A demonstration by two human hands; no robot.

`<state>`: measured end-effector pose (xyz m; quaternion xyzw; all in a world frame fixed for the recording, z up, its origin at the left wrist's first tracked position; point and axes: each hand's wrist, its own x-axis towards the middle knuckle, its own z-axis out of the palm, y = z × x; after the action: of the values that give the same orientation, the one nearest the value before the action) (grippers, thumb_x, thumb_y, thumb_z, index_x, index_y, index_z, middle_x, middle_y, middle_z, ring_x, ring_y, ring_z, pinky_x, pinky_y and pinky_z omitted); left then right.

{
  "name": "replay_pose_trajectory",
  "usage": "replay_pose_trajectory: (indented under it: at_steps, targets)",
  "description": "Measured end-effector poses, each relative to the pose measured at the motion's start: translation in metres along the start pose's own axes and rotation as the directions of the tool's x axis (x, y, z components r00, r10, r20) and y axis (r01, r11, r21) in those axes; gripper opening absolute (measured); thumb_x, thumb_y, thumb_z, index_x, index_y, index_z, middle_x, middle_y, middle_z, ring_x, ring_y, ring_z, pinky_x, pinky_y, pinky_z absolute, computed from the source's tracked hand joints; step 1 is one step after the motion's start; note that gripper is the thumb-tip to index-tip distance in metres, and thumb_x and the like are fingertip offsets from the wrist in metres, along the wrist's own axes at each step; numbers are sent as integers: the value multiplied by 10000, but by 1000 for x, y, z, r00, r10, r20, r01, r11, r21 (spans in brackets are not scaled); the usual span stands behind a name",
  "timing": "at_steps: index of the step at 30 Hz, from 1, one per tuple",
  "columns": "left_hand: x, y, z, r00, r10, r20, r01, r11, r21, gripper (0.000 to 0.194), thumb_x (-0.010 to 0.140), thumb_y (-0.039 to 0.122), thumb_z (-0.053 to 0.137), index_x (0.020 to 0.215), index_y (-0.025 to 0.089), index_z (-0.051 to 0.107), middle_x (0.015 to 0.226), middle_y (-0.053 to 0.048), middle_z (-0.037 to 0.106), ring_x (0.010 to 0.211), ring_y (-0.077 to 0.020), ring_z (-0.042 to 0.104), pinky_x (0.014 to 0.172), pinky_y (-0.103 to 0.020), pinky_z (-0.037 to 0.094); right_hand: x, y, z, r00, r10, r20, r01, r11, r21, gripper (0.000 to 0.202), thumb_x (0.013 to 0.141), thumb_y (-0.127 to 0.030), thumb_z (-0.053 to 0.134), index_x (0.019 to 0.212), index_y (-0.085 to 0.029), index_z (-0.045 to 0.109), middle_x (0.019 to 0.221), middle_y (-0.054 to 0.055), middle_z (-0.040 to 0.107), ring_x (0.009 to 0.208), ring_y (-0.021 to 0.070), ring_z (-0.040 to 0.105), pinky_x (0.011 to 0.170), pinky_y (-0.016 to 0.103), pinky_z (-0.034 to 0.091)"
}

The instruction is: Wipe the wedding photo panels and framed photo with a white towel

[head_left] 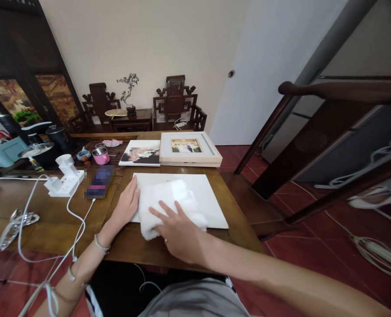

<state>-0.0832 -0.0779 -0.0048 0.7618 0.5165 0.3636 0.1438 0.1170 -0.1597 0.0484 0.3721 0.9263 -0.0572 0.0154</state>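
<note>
Head view: right grip [180,233], lower centre of frame; fingers spread and pressed down on a white cloth [160,193], closed around nothing visible, though the thumb side is too hidden to be sure. Left grip [127,200], left of centre; fingers straight and together, laid at the left edge of a white panel [210,198], not curled into a fist.

White cloth: one, fluffy, loosely folded; covers the panel's left and middle part, overhangs its near edge. White panel: one, flat, centre of frame, on the brown table [126,246].

Step in hand, as judged: wiping the panel's face, left grip steadying. Next move, by the same judgement, calls for even, light pressure toward the uncovered right part, with the panel kept from sliding.

Framed picture [190,147]: pale wood, lying flat, above the panel in frame. Unframed print [151,154]: just beside it, to the left.

Pink cup [101,157], phone [98,182] with cable, white power strip [65,184]: left part of frame.

Writing: no brand or label legible; phone screen pixelated.
</note>
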Motion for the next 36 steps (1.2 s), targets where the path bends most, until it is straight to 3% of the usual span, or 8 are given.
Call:
replay_pose_trajectory:
  at_steps: [5, 9, 13, 17, 19, 26, 32, 36]
  targets:
    - [0, -8, 5, 992, 33, 121, -48, 991, 128, 512, 954, 337, 295, 1305, 39, 519, 1424, -189, 458, 1369, -266, 373, 1149, -475, 275, 25, 39, -8, 992, 121, 24, -122, 992, 42, 557, 784, -68, 429, 1325, -149, 533, 1541, 110, 275, 1407, 391, 173, 1056, 671, 224]
    - [1, -6, 5, 987, 65, 146, -87, 985, 150, 429, 934, 275, 334, 1249, 119, 579, 1392, -150, 511, 1361, -284, 386, 1128, -524, 293, 61, 59, -19, 981, 178, -77, -170, 981, 96, 513, 800, -60, 379, 1276, -121, 558, 1457, 168, 415, 1328, 384, 328, 978, 677, 308]
    - [2, 2, 0, 982, 110, 151, -132, 981, 145, 387, 920, 218, 342, 1180, 156, 622, 1299, -134, 581, 1274, -282, 484, 1089, -501, 361, 99, 55, -27, 976, 190, -108, -174, 974, 145, 474, 833, -77, 346, 1238, -163, 576, 1202, 164, 623, 1177, 335, 493, 920, 604, 389]
    - [3, 6, -2, 981, 119, 154, -143, 977, 156, 353, 910, 208, 358, 1078, 145, 661, 1111, -150, 656, 1124, -284, 578, 1020, -472, 436, 119, 44, -27, 973, 189, -132, -166, 972, 163, 445, 842, -95, 341, 1194, -170, 603, 1146, 113, 642, 1177, 319, 491, 963, 542, 358]
    - [2, 4, -2, 981, 117, 157, -142, 977, 161, 362, 909, 209, 355, 1113, 136, 646, 1177, -159, 635, 1174, -291, 551, 1042, -488, 414, 118, 46, -26, 970, 205, -134, -183, 970, 161, 445, 846, -97, 343, 1204, -168, 598, 1152, 124, 636, 1176, 320, 498, 968, 528, 352]
    - [-1, -6, 5, 985, 72, 157, -99, 980, 174, 425, 911, 247, 360, 1254, 97, 561, 1389, -174, 506, 1363, -296, 381, 1126, -522, 302, 66, 89, -23, 949, 305, -74, -294, 946, 137, 494, 813, -50, 363, 1236, -156, 594, 1173, 198, 625, 1124, 327, 566, 909, 505, 412]
    - [-1, -7, 6, 986, 80, 147, -108, 974, 198, 430, 913, 242, 353, 1279, 110, 538, 1393, -163, 505, 1363, -282, 383, 1128, -510, 305, -4, 113, -3, 938, 335, -91, -330, 941, 72, 505, 789, -2, 368, 1244, -76, 576, 1391, 219, 477, 1388, 320, 278, 1045, 581, 286]
    - [-2, -5, 6, 984, 55, 167, -92, 971, 220, 455, 921, 242, 335, 1306, 68, 506, 1414, -185, 475, 1376, -288, 359, 1134, -510, 290, -49, 96, 15, 957, 276, -93, -271, 961, 54, 523, 733, 18, 388, 1176, -122, 627, 1523, 123, 312, 1427, 332, 153, 1081, 638, 219]
